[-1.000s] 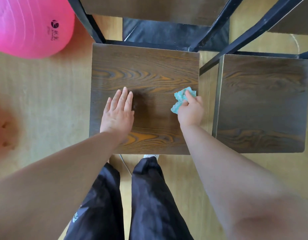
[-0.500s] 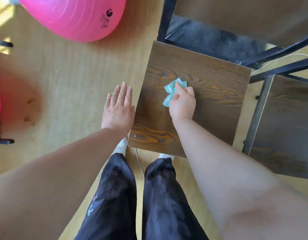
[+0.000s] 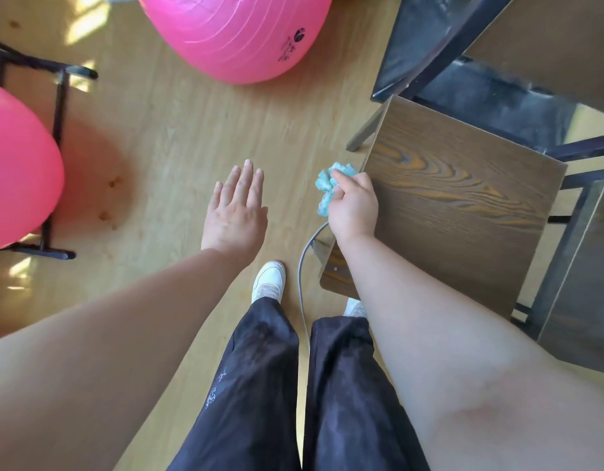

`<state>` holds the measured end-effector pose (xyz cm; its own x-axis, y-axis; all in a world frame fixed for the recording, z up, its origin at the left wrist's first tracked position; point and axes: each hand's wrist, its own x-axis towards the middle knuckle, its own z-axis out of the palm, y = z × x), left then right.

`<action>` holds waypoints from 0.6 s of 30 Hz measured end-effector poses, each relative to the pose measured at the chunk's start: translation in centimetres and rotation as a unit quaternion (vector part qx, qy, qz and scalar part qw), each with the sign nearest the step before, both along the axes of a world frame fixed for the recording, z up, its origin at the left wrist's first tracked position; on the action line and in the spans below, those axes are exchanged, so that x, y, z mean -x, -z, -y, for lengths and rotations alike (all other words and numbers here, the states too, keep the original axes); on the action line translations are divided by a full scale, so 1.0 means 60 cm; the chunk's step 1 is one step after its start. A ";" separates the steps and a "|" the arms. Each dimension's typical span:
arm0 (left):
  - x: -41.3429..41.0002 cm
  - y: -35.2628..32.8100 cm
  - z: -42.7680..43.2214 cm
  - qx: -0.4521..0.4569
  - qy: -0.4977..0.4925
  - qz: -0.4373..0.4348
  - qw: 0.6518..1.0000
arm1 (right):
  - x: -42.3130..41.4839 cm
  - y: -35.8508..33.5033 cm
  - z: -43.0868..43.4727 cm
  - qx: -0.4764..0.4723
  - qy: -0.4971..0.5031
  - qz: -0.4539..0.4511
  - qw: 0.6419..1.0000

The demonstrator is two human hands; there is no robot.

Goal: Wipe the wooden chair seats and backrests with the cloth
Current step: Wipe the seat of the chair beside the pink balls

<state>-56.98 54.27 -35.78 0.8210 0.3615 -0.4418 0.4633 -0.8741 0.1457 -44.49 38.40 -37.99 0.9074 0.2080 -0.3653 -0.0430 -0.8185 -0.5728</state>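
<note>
Head view: right hand [image 3: 353, 207], fingers [image 3: 343, 186] clamped on crumpled cloth [image 3: 327, 185], sits at left edge of the wooden seat [image 3: 463, 205], mid-frame. Left hand [image 3: 236, 212] is flat, fingers straight, over the floor [image 3: 191, 130]. We'd spread the cloth flatter & wipe w/ overlapping strokes, edge to edge.

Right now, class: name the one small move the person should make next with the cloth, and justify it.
Probably sweep the cloth rightward onto the wooden seat. The right hand grips it bunched at the seat's left edge, partly over the floor; the left hand hovers open, off the seat.
</note>
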 end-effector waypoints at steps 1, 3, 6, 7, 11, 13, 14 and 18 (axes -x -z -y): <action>0.003 -0.001 -0.005 0.000 -0.001 0.001 1.000 | 0.001 -0.002 -0.003 -0.011 -0.009 -0.003 1.000; 0.008 -0.004 -0.013 0.001 -0.001 0.002 1.000 | 0.003 -0.009 0.000 -0.036 -0.018 -0.001 0.999; 0.011 -0.008 -0.013 0.006 0.010 0.002 1.000 | 0.012 -0.027 0.042 -0.057 0.006 0.022 0.998; 0.012 -0.007 -0.010 0.008 0.016 0.001 1.000 | 0.019 -0.034 0.065 -0.056 0.017 0.022 0.998; 0.010 -0.005 0.018 0.021 0.051 -0.007 0.998 | 0.056 -0.055 0.172 -0.023 0.037 0.002 0.999; 0.011 -0.005 0.042 0.028 0.075 -0.011 0.997 | 0.073 -0.060 0.219 -0.006 0.055 -0.006 0.998; 0.012 -0.006 0.055 0.031 0.086 -0.012 0.996 | 0.081 -0.062 0.239 0.002 0.062 -0.010 0.998; 0.011 -0.005 0.108 0.037 0.130 -0.024 0.990 | 0.104 -0.064 0.301 0.012 0.080 -0.010 0.997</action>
<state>-57.66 47.76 -35.49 0.8592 0.1055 -0.5006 0.2316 -0.9527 0.1968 -50.76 20.35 -34.13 0.9204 0.0512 -0.3877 -0.1866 -0.8137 -0.5505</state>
